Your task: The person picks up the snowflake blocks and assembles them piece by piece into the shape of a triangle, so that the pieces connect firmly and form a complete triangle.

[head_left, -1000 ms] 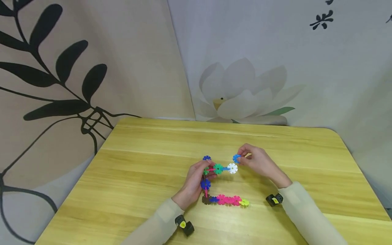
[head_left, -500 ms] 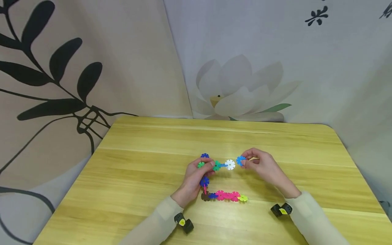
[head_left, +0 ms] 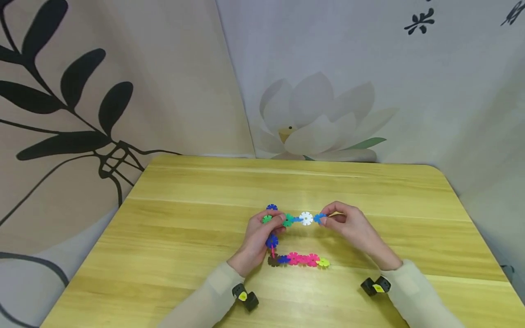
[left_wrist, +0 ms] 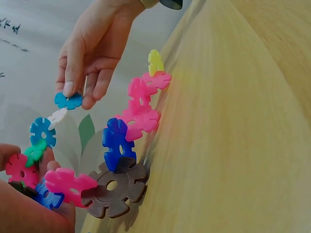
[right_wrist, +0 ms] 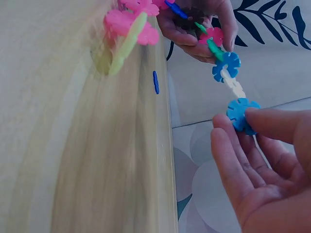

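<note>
My left hand (head_left: pixel 259 237) grips a chain of slotted plastic snowflake discs near its corner, its fingers hiding part of it. One arm of the chain runs right through a green disc (head_left: pixel 288 220) and a small blue one to a white disc (head_left: pixel 306 218). Between thumb and fingertips, my right hand (head_left: pixel 348 225) pinches a light blue snowflake disc (right_wrist: pixel 238 115), its edge right at the white disc. The lower arm goes from a brown disc (left_wrist: pixel 116 187) through a dark blue one (left_wrist: pixel 116 143) and several pink discs (left_wrist: pixel 138 121) to a yellow disc (head_left: pixel 323 262).
A wooden table (head_left: pixel 184 205) lies under both hands, with a patterned cloth backdrop (head_left: pixel 328 68) behind its far edge. Just beyond my left hand shows a dark blue disc (head_left: pixel 271 207). Wrist cameras (head_left: pixel 375 286) are strapped over both sleeves.
My right hand has brought the light blue disc down and in line with the white disc, turning it to meet the edge. My left hand keeps its grip on the chain.
</note>
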Tool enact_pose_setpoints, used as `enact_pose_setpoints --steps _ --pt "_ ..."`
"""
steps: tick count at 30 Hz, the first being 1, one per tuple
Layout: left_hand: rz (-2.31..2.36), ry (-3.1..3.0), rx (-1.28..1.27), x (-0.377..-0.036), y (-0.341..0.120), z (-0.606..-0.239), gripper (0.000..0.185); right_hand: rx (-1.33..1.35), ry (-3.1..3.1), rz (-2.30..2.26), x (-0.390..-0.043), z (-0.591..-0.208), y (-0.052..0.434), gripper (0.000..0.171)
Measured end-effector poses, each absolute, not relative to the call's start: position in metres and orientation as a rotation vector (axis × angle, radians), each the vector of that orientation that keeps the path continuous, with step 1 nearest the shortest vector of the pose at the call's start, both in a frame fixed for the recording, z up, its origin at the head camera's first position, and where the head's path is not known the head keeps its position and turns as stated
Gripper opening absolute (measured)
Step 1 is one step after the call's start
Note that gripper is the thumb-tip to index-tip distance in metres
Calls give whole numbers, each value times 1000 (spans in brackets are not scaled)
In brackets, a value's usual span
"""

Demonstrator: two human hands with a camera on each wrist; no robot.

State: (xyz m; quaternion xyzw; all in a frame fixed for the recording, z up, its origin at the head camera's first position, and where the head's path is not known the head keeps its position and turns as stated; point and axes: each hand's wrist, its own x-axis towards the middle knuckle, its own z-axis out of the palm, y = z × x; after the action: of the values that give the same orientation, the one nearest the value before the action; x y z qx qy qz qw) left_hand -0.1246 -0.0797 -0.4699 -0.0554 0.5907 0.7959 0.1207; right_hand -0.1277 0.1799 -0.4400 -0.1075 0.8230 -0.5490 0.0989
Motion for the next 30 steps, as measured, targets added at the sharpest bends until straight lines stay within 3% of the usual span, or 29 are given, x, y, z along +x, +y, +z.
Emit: enact_pose_setpoints --steps 16,30 --pt "2325 1727 -189 -125 -80 -467 22 -465 2553 -1624 -127 -446 173 5" --pt "2311 1791 -224 -127 -77 -470 12 -591 2728 -1656 -129 -450 168 17"
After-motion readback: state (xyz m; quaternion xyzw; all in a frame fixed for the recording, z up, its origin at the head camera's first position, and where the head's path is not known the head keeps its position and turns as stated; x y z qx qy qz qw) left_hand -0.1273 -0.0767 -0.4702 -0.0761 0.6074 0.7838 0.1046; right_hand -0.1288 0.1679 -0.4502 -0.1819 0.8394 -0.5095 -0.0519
